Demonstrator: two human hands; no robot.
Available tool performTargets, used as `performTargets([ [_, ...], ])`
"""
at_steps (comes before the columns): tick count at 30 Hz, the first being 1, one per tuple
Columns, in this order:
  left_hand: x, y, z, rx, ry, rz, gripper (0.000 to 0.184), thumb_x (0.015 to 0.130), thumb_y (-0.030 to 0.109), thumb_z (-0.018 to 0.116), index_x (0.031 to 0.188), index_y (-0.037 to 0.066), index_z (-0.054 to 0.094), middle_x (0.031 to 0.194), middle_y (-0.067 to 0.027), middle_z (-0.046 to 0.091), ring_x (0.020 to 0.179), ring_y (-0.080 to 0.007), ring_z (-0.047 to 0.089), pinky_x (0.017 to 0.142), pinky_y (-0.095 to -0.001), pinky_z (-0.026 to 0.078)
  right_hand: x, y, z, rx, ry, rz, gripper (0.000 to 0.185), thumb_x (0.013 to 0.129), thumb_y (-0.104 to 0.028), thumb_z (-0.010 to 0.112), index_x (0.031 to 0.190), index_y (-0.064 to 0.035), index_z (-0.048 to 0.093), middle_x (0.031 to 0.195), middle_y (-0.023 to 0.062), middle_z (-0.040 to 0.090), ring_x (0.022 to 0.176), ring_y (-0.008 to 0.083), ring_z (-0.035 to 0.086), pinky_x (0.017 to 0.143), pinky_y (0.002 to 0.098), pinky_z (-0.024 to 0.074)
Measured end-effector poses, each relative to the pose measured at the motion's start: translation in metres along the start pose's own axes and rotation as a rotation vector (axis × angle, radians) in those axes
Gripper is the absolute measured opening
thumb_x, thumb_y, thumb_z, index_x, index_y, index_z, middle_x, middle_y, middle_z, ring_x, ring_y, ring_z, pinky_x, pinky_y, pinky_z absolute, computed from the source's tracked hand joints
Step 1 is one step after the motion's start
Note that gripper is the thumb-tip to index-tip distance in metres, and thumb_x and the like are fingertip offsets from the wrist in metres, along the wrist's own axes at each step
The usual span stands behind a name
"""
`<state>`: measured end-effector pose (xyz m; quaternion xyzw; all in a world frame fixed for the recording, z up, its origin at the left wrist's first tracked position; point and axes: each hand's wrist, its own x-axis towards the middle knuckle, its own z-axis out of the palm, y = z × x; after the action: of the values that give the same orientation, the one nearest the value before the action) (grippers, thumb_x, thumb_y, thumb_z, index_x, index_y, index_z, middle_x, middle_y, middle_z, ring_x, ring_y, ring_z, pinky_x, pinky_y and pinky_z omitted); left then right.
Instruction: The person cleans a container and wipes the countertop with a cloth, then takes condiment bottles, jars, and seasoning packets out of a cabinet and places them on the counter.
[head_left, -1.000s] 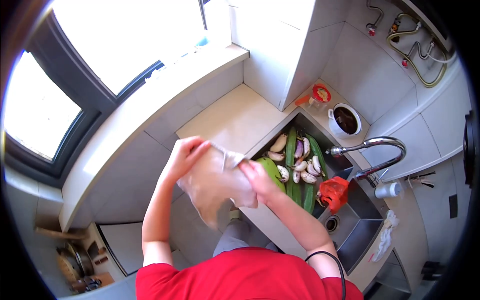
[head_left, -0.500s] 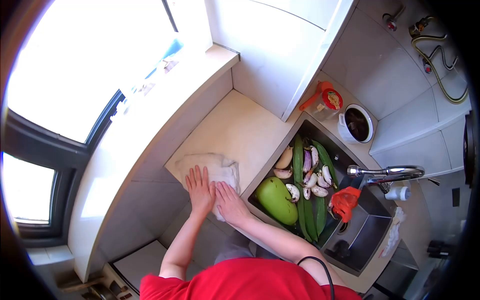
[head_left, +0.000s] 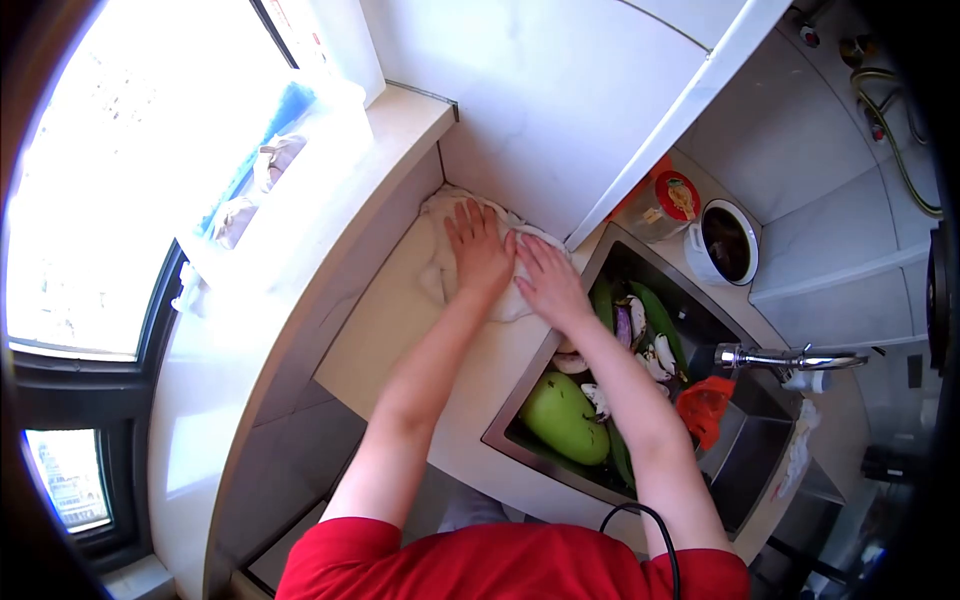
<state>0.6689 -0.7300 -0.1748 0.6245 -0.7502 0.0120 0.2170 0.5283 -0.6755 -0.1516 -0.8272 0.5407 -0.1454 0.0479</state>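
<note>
A whitish cloth (head_left: 437, 262) lies spread at the back corner of the cream countertop (head_left: 385, 325), against the wall. My left hand (head_left: 482, 245) rests flat on it with the fingers spread. Close beside it, my right hand (head_left: 552, 285) also presses flat on the cloth, fingers stretched out and thumb near the left hand. Neither hand is wrapped around anything. To the right, the dark sink (head_left: 515, 437) holds a large green gourd (head_left: 565, 418), long green vegetables and several purple-white pieces, partly hidden by my right forearm.
A red plastic bag (head_left: 706, 410) hangs in the sink below the chrome faucet (head_left: 790, 357). Behind the sink stand a red-lidded jar (head_left: 675, 200) and a white pot (head_left: 728, 243) with dark liquid. A raised window ledge (head_left: 290, 270) borders the counter on the left.
Both hands have slid the cloth away from the counter's front edge to the back corner by the wall. The camera view has shifted, and my right forearm now crosses over the sink.
</note>
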Motion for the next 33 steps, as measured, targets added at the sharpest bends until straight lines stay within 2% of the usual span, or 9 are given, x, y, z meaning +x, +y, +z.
performTargets([
  [3,-0.001,0.004,0.0,-0.039,0.057,-0.074,0.058,0.09,0.035,0.046,0.136,0.0,0.036,0.144,-0.022,0.031,0.135,-0.0409,0.022,0.109,-0.0564,0.011,0.004,0.0,-0.004,0.054,0.036,0.004,0.052,0.087,-0.022,0.05,0.134,-0.0004,0.039,0.142,0.0159,0.035,0.134,0.0275,0.03,0.112,0.0394,0.0206],
  [6,-0.025,0.001,-0.012,-0.08,0.039,0.098,0.055,0.089,0.031,0.046,0.136,0.003,0.038,0.143,-0.0208,0.032,0.135,-0.0402,0.023,0.109,-0.0564,0.012,-0.023,-0.042,0.007,-0.096,0.078,0.17,0.052,0.086,-0.018,0.049,0.134,0.0012,0.039,0.14,0.0191,0.036,0.133,0.0309,0.029,0.112,0.0411,0.0198],
  [10,-0.123,-0.018,-0.061,-0.121,-0.251,0.258,0.053,0.088,0.026,0.048,0.138,0.01,0.039,0.146,-0.0162,0.03,0.137,-0.0363,0.022,0.11,-0.0562,0.011,-0.102,-0.12,0.011,-0.049,-0.131,0.167,0.063,0.085,-0.023,0.048,0.134,0.0135,0.031,0.141,0.0247,0.033,0.137,0.0344,0.024,0.114,0.044,0.0146],
  [12,-0.17,-0.027,-0.09,-0.112,-0.36,0.254,0.051,0.09,0.025,0.044,0.139,0.01,0.037,0.146,-0.0162,0.029,0.137,-0.0365,0.021,0.109,-0.0565,0.013,-0.136,-0.146,-0.005,0.07,-0.225,0.072,0.063,0.086,-0.025,0.048,0.134,0.0121,0.032,0.142,0.0247,0.032,0.137,0.0346,0.024,0.114,0.0443,0.0156],
  [15,-0.18,-0.021,-0.102,-0.108,-0.358,0.231,0.051,0.09,0.025,0.044,0.139,0.01,0.037,0.147,-0.0164,0.029,0.137,-0.0368,0.021,0.109,-0.0568,0.013,-0.142,-0.136,-0.014,0.221,-0.181,0.041,0.062,0.085,-0.025,0.049,0.135,0.0089,0.033,0.143,0.0231,0.031,0.136,0.0339,0.025,0.113,0.0429,0.0185],
  [20,-0.078,0.012,-0.042,-0.063,-0.196,0.26,0.05,0.091,0.026,0.043,0.137,0.008,0.039,0.145,-0.0171,0.031,0.137,-0.0373,0.022,0.109,-0.0572,0.014,-0.072,-0.06,0.005,0.038,0.034,0.181,0.06,0.082,-0.019,0.053,0.134,0.0056,0.036,0.143,0.0185,0.034,0.136,0.0297,0.028,0.109,0.0395,0.0252],
  [25,0.007,0.039,-0.008,-0.247,0.047,0.245,0.035,0.082,0.013,0.051,0.116,0.004,0.054,0.122,-0.0186,0.05,0.115,-0.0374,0.044,0.1,-0.0492,0.033,-0.006,0.001,0.0,-0.011,0.16,0.229,0.052,0.08,-0.017,0.053,0.127,0.0046,0.043,0.133,0.0187,0.043,0.128,0.0305,0.037,0.106,0.0394,0.0302],
  [28,-0.006,0.033,-0.025,-0.324,-0.038,0.279,0.029,0.077,0.006,0.054,0.106,0.003,0.057,0.111,-0.0175,0.053,0.103,-0.0362,0.048,0.092,-0.0458,0.039,-0.007,-0.009,-0.011,0.065,0.22,0.193,0.046,0.079,-0.014,0.053,0.119,0.0063,0.047,0.128,0.0215,0.045,0.124,0.0338,0.039,0.106,0.0404,0.031],
  [33,-0.123,0.011,-0.065,-0.387,-0.134,0.354,0.033,0.075,0.005,0.056,0.108,0.003,0.057,0.113,-0.017,0.053,0.107,-0.037,0.048,0.096,-0.0463,0.039,-0.103,-0.074,-0.02,0.126,-0.043,0.134,0.048,0.078,-0.009,0.053,0.121,0.0108,0.044,0.127,0.0266,0.044,0.122,0.0398,0.041,0.106,0.0428,0.0318],
])
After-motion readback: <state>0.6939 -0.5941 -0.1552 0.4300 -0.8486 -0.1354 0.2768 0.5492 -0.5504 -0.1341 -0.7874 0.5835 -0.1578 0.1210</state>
